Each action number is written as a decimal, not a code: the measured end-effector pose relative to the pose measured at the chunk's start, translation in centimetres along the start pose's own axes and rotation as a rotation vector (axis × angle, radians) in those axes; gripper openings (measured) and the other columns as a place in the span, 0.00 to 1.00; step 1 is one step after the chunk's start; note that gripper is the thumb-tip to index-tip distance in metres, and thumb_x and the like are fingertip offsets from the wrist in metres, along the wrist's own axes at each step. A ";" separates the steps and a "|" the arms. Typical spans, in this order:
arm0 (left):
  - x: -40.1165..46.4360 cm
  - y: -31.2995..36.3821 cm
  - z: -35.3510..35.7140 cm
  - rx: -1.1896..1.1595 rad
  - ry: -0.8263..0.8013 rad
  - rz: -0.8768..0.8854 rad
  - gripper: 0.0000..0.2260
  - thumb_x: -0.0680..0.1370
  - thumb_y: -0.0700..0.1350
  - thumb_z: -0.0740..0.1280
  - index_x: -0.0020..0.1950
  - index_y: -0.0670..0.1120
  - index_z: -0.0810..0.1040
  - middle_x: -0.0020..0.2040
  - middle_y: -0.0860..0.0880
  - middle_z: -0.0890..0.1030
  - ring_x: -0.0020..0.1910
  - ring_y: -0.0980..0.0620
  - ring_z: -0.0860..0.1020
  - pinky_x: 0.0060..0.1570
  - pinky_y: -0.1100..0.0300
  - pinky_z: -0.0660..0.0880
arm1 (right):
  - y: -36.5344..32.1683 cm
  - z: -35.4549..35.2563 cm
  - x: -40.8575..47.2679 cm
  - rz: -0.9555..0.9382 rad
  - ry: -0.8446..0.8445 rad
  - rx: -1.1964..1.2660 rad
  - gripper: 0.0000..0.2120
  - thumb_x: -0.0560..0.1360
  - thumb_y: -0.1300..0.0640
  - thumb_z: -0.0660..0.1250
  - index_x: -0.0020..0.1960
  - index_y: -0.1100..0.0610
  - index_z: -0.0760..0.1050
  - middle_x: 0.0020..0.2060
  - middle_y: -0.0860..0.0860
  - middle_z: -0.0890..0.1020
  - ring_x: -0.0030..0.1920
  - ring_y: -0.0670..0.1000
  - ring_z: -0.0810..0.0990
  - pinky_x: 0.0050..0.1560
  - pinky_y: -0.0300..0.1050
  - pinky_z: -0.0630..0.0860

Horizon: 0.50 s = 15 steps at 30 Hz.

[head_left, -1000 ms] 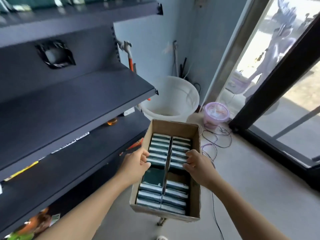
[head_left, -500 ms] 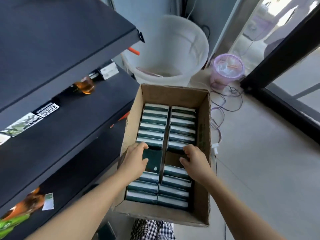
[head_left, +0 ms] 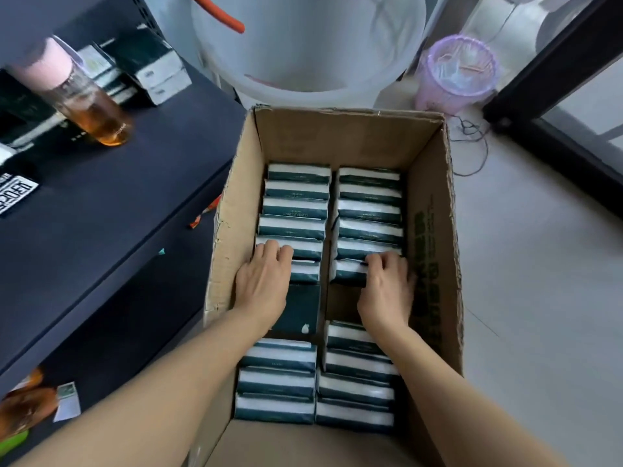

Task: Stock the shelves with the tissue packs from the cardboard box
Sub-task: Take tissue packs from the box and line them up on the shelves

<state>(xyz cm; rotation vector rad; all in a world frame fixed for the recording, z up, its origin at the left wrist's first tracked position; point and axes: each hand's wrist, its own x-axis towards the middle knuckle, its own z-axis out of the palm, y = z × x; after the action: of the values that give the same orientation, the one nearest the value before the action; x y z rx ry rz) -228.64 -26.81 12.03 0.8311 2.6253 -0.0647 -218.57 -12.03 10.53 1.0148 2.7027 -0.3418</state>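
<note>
An open cardboard box (head_left: 431, 210) stands on the floor, holding two rows of green-and-white tissue packs (head_left: 296, 203) set on edge. Partway along each row there is a gap. In the left gap a dark green pack (head_left: 301, 308) lies flat. My left hand (head_left: 264, 281) reaches into the left row, fingers curled over the pack (head_left: 306, 269) at the gap's far edge. My right hand (head_left: 387, 288) does the same in the right row, fingers hooked over a pack (head_left: 347, 271). The dark shelf (head_left: 135, 197) runs along the left of the box.
On the shelf stand a bottle of amber liquid with a pink cap (head_left: 87, 106) and some boxed goods (head_left: 151, 69). A white bucket (head_left: 303, 62) and a purple bin (head_left: 455, 72) stand beyond the box. A cable (head_left: 472, 143) lies on the pale floor to the right.
The view has dropped and closed in on the box. Both hands have moved deeper and slightly forward, and their fingers now curl over the packs at the far edge of the gap.
</note>
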 end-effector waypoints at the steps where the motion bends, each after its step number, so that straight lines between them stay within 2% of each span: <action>1: 0.1 0.0 0.1 0.016 0.008 -0.004 0.20 0.73 0.34 0.66 0.61 0.46 0.65 0.58 0.47 0.68 0.55 0.49 0.69 0.38 0.60 0.65 | 0.0 0.2 0.1 0.004 0.020 -0.022 0.25 0.67 0.71 0.66 0.61 0.56 0.69 0.60 0.55 0.70 0.60 0.57 0.66 0.59 0.49 0.63; 7: 0.7 0.4 0.7 0.045 -0.014 0.006 0.20 0.75 0.32 0.61 0.65 0.46 0.66 0.60 0.47 0.71 0.59 0.48 0.69 0.38 0.57 0.65 | -0.1 0.8 0.7 0.016 0.040 -0.076 0.20 0.70 0.71 0.62 0.60 0.57 0.72 0.57 0.56 0.70 0.58 0.57 0.65 0.59 0.50 0.61; 15: -1.2 0.4 -1.7 -0.051 0.049 -0.013 0.17 0.78 0.36 0.57 0.65 0.49 0.65 0.56 0.49 0.73 0.55 0.48 0.72 0.37 0.56 0.64 | 0.5 -2.7 -0.6 -0.040 0.036 0.035 0.15 0.72 0.62 0.67 0.58 0.56 0.73 0.59 0.52 0.74 0.62 0.54 0.68 0.64 0.49 0.58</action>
<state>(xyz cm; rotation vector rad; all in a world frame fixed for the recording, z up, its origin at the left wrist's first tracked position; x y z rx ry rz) -228.04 -26.87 14.08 0.8078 2.6668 0.0185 -218.23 -11.23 13.22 0.9863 2.7617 -0.3838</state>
